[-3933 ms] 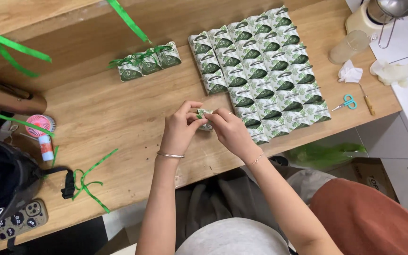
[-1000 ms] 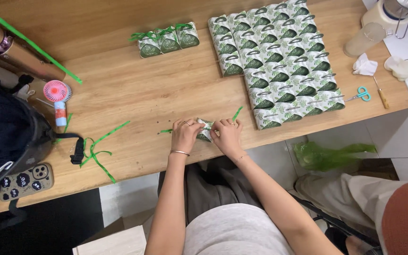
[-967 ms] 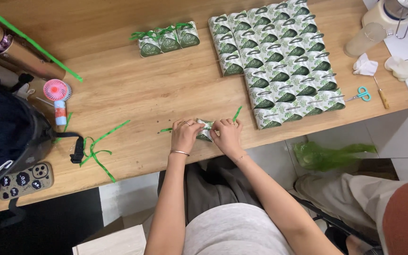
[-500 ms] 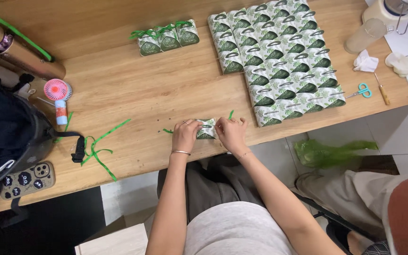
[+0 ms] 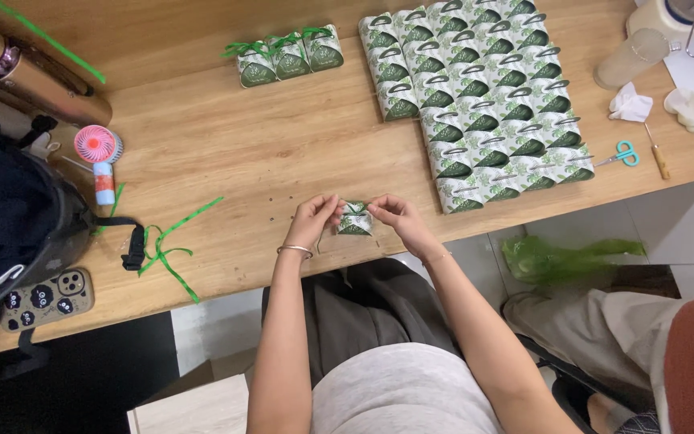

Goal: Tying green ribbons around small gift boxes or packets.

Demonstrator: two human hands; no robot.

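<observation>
A small green-and-white leaf-patterned gift box [image 5: 354, 219] sits near the front edge of the wooden table [image 5: 242, 153], held from both sides. My left hand [image 5: 313, 221] pinches its left side and a bracelet shows on that wrist. My right hand [image 5: 395, 217] pinches its right side. Green ribbon lies across the top of the box between my fingertips. Three boxes tied with green ribbon [image 5: 290, 55] stand in a row at the back. A large block of several untied boxes [image 5: 475, 104] fills the right part of the table.
Loose green ribbon pieces [image 5: 172, 249] lie left of my hands. At the left are a black bag [image 5: 10, 233], a phone [image 5: 46, 299] and a pink hand fan [image 5: 98, 153]. Teal scissors [image 5: 622, 154], tissue and a cup [image 5: 632, 56] sit at the right; another person's clothing shows at bottom right.
The ribbon ends that stuck out sideways from the box have been drawn in, and both hands have closed tighter on the box. The view has shifted slightly.
</observation>
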